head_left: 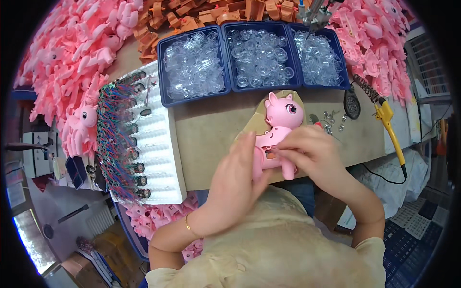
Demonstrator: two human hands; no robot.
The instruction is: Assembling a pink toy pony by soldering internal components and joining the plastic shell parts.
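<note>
While both hands work at table centre, the left hand (pixel 238 168) wraps the rear of a pink pony toy (pixel 280 129), fingers closed on its body from the 8 o'clock side. The right hand (pixel 307 149) pinches down on the toy's midsection from 4 o'clock, fingertips together on the pink shell next to a small orange part (pixel 271 154); whether it grips that part I cannot tell. The toy lies on its side on a tan card (pixel 254 122), head at 12 o'clock, legs at 6, on the brown tabletop (pixel 211 134). A thin gold bracelet (pixel 188 224) sits on the left wrist. At 2 o'clock from the toy, a scatter of small screws (pixel 331 121); further out at 3 o'clock a yellow-handled soldering iron (pixel 390 129) with its coil stand (pixel 357 93). At 12 o'clock, three blue trays (pixel 225 62) side by side, all filled with clear plastic parts (pixel 259 55). At 9 o'clock, a white foam tray (pixel 158 144) with a row of small speakers with red and blue wires (pixel 120 139) along its left edge. Piles of pink toy shells (pixel 72 62) sit at 10 o'clock and 1 o'clock, orange parts (pixel 192 14) heaped behind the trays.
</note>
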